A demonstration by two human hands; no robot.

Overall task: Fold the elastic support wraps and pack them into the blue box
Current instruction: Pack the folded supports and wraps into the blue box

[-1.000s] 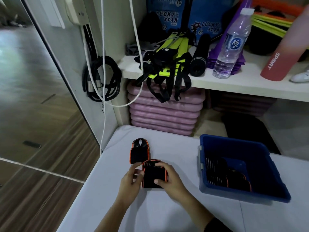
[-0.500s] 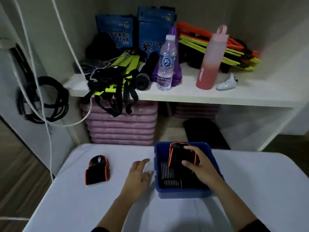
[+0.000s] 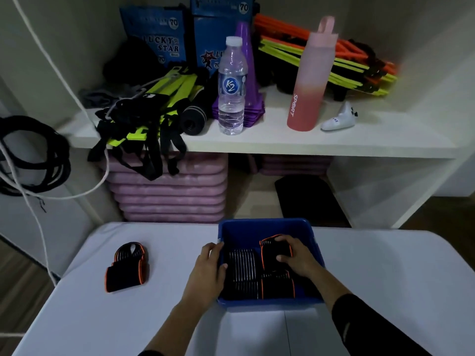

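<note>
Fingers [image 3: 284, 239] of the right hand [image 3: 299, 259] curl over a folded wrap [image 3: 270, 253] inside the blue box [image 3: 264, 227], thumb against its near face. The left hand [image 3: 205, 272] clasps the box's left wall. A second wrap [image 3: 127, 269] lies on the table [image 3: 385, 278].

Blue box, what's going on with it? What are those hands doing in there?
A person is packing black wraps with orange edges into the blue box on the white table. The right hand holds a folded wrap inside the box, near its far right side. The left hand grips the box's left wall. Other wraps already lie in the box, and a loose wrap lies on the table off to the left, untouched.
</note>
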